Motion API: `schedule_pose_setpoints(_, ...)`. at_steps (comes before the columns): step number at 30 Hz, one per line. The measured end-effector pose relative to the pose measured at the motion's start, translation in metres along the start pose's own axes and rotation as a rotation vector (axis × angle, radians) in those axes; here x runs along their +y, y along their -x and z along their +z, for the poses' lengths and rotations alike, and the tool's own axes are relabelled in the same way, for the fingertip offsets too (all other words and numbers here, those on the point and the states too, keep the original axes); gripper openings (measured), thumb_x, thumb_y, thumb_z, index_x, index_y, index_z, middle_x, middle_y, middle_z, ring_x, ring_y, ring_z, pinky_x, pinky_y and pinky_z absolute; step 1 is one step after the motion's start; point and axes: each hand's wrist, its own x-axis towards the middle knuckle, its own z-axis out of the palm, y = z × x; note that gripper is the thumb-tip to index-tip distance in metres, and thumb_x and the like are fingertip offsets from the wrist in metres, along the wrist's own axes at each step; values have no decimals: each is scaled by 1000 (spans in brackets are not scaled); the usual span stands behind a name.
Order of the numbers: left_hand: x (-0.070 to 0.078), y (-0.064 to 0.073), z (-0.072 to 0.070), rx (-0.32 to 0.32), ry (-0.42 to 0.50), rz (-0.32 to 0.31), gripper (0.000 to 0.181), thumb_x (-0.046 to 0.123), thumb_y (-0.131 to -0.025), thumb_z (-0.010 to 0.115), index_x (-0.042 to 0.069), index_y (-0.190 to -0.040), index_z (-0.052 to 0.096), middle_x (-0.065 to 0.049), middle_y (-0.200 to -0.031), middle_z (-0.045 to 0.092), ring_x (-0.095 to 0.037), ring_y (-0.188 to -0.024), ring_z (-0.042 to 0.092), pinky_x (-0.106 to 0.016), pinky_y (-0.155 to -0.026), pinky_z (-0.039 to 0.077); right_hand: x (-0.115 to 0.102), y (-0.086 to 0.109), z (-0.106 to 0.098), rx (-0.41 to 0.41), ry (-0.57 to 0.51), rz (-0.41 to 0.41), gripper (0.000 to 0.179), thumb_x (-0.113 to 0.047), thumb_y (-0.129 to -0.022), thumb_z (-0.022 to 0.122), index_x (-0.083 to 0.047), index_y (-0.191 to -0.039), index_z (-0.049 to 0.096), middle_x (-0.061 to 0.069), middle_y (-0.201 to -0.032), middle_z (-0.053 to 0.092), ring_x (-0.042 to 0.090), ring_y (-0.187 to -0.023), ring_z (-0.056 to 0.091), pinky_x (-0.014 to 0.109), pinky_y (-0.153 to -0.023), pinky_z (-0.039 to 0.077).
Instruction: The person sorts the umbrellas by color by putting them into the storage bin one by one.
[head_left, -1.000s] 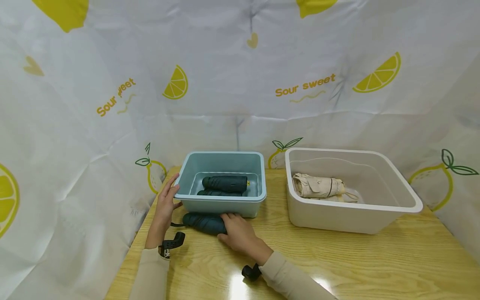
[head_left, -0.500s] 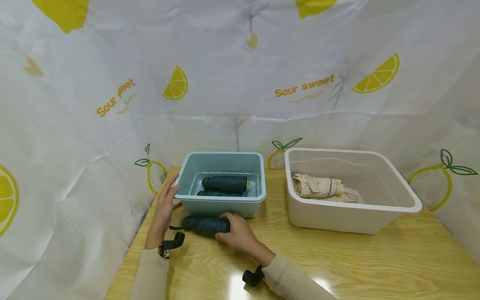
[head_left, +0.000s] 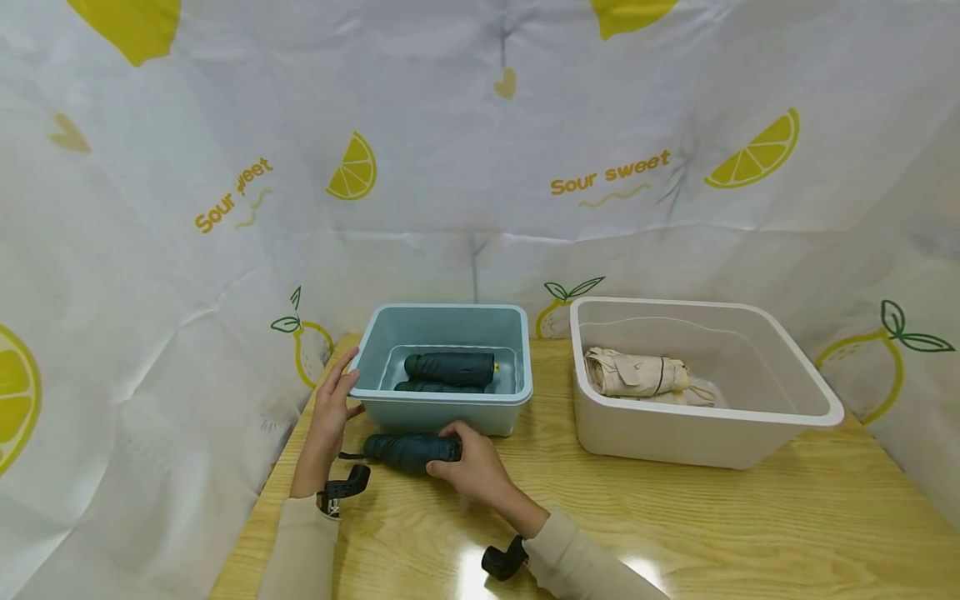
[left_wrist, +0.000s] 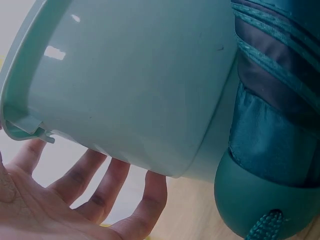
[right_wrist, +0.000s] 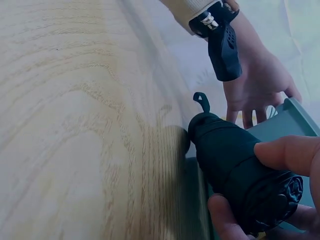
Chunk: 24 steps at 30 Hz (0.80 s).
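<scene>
A dark teal folded umbrella lies sideways in front of the light blue bin, its cord loop at the left end. My right hand grips its right end, thumb on the near side and fingers on the far side. Whether the umbrella touches the table cannot be told. My left hand rests against the bin's left side; in the left wrist view its fingers touch the outer wall. Two dark folded umbrellas lie inside this bin, one partly hidden by the front wall.
To the right on the wooden table stands a larger off-white bin. A beige folded umbrella lies inside, over another pale item partly hidden beneath it. A lemon-print sheet hangs behind and at both sides.
My right hand, earlier laid over the umbrella's right part, now holds its right end between thumb and fingers. The umbrella has shifted slightly right and toward me. My left hand stays put.
</scene>
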Motion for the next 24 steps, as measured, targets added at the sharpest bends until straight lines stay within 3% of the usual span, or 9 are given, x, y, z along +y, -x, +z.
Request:
schedule_pose_setpoints(11, -1, -1, 0, 9, -25, -3, 53, 42, -110, 43, 32, -161, 34, -3, -170, 21, -32, -150, 30, -68, -107, 38, -4, 4, -8, 47, -53, -15, 36, -21, -80, 85, -16, -112, 68, 9, -119, 71, 23, -106, 63, 39, -87, 50)
schedule_pose_setpoints(19, 1, -1, 0, 5, -13, -18, 52, 39, -110, 43, 32, -161, 34, -2, -170, 21, -31, -150, 30, -69, -108, 37, -8, 9, -19, 25, -109, 6, 35, -17, -76, 86, -20, -107, 72, 6, -110, 72, 15, -85, 61, 30, -73, 50)
schedule_pose_setpoints(24, 2, 1, 0, 1, -10, -16, 52, 39, -110, 43, 33, -161, 33, -1, -171, 21, -31, -151, 29, -70, -108, 36, -9, 15, -31, -10, -162, 4, 32, -15, -78, 84, -19, -107, 71, 7, -107, 69, 16, -82, 62, 30, -69, 52)
